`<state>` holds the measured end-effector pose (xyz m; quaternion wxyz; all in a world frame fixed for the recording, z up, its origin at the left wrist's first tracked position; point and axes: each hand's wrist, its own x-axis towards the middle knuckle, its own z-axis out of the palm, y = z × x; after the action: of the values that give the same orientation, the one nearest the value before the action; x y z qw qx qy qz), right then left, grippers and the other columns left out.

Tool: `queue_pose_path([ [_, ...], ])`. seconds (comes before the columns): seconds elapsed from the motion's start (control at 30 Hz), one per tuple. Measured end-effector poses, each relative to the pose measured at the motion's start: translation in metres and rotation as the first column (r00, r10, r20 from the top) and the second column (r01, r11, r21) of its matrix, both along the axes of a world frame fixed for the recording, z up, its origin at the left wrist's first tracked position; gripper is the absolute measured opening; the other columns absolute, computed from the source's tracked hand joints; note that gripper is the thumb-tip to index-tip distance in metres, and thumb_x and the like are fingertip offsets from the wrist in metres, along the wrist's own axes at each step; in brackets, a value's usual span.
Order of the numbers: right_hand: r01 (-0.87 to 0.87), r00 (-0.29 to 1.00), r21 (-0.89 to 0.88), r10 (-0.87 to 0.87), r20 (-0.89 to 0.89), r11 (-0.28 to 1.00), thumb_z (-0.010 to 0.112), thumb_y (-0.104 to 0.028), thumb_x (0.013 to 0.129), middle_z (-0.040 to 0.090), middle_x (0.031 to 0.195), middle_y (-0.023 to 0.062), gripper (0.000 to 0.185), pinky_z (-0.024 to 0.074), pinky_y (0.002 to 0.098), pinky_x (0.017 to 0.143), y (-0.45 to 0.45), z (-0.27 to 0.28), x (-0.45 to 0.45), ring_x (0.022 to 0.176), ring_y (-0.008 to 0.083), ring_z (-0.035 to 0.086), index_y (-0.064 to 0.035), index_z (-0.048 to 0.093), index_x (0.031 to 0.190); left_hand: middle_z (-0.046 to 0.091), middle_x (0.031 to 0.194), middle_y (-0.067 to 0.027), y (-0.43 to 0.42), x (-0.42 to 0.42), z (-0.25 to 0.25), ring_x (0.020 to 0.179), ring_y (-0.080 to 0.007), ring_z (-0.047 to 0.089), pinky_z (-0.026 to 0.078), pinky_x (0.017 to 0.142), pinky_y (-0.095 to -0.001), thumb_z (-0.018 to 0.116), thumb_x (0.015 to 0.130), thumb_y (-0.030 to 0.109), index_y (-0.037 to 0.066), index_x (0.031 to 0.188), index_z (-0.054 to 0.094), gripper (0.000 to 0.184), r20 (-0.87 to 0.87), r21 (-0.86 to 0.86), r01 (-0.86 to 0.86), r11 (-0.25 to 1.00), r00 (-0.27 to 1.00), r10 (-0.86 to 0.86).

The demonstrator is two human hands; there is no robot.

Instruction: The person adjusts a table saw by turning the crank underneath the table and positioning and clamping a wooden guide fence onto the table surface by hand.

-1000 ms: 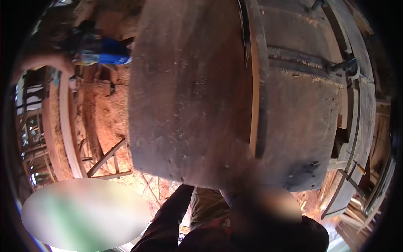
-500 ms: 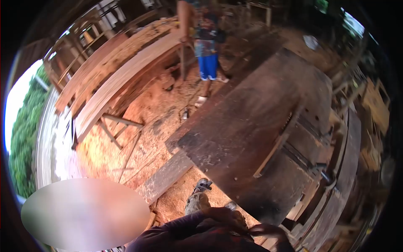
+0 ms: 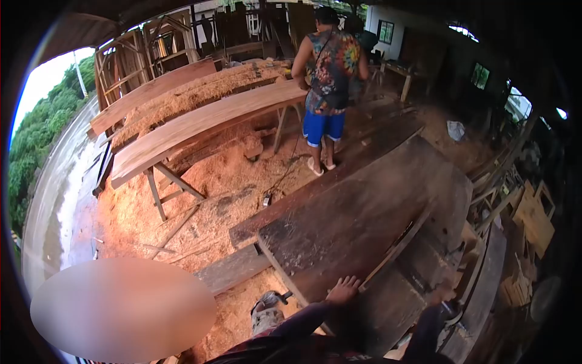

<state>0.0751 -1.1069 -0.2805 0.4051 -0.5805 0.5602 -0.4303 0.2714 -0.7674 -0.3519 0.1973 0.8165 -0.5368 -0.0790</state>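
My left hand (image 3: pixel 344 290) lies with fingers spread on the near part of a large dark wooden panel (image 3: pixel 357 200). A narrow wooden strip (image 3: pixel 397 247) runs across the panel, starting just beside my left fingertips. My right hand (image 3: pixel 441 295) reaches to the panel's right edge, at a metal clamp (image 3: pixel 450 310). It is dark and blurred there, so I cannot see whether the fingers grip the clamp. A dark metal bar (image 3: pixel 418 282) lies across the panel between my hands.
A person (image 3: pixel 330 67) in blue shorts stands by a long plank (image 3: pixel 206 124) on trestles. Wood shavings (image 3: pixel 230 182) cover the ground. A board (image 3: pixel 236 268) juts out left of the panel. Scrap wood (image 3: pixel 527 242) is heaped on the right. A blurred oval hides the lower left.
My hands have moved from close to my body out onto the panel, the left to its near part, the right to the clamp side. My view has tilted up, showing more of the person.
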Motion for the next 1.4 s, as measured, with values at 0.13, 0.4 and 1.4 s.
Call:
queue_pose_path([
  [0.13, -0.077, 0.997, -0.007, 0.077, -0.006, 0.997, 0.055, -0.026, 0.093, 0.065, 0.111, 0.0115, 0.033, 0.0516, 0.0403, 0.078, 0.006, -0.03, -0.022, 0.089, 0.0263, 0.063, -0.0013, 0.061, 0.115, 0.048, 0.133, -0.0205, 0.006, 0.0, 0.052, 0.123, -0.0353, 0.047, 0.039, 0.102, -0.0464, 0.06, 0.088, 0.028, 0.006, 0.135, 0.048, 0.054, -0.164, 0.074, -0.012, 0.997, 0.986, 0.024],
  [0.4, -0.478, 0.811, -0.103, 0.393, -0.434, 0.872, 0.033, -0.02, 0.104, 0.058, 0.131, 0.0158, 0.039, 0.0393, 0.0381, 0.107, 0.025, 0.004, -0.045, 0.123, 0.0281, 0.053, -0.0051, 0.057, 0.131, 0.04, 0.141, -0.0301, -0.007, 0.013, -0.001, 0.127, -0.0456, 0.04, 0.032, 0.106, -0.0586, 0.063, 0.084, 0.051, 0.005, 0.134, 0.054, 0.068, -0.076, 0.045, -0.007, 0.999, 0.997, 0.01],
  [1.4, -0.525, 0.818, -0.217, 0.558, 0.137, 0.823, 0.054, -0.024, 0.097, 0.042, 0.148, 0.0209, 0.05, 0.0343, 0.0445, 0.111, 0.129, -0.017, 0.091, 0.134, 0.033, 0.043, 0.0019, 0.042, 0.138, 0.049, 0.135, -0.015, -0.006, 0.017, 0.037, 0.117, -0.0351, 0.044, 0.037, 0.099, -0.0465, 0.074, 0.066, 0.037, 0.012, 0.133, 0.059, 0.073, -0.198, 0.044, -0.01, 0.999, 0.98, 0.019],
])
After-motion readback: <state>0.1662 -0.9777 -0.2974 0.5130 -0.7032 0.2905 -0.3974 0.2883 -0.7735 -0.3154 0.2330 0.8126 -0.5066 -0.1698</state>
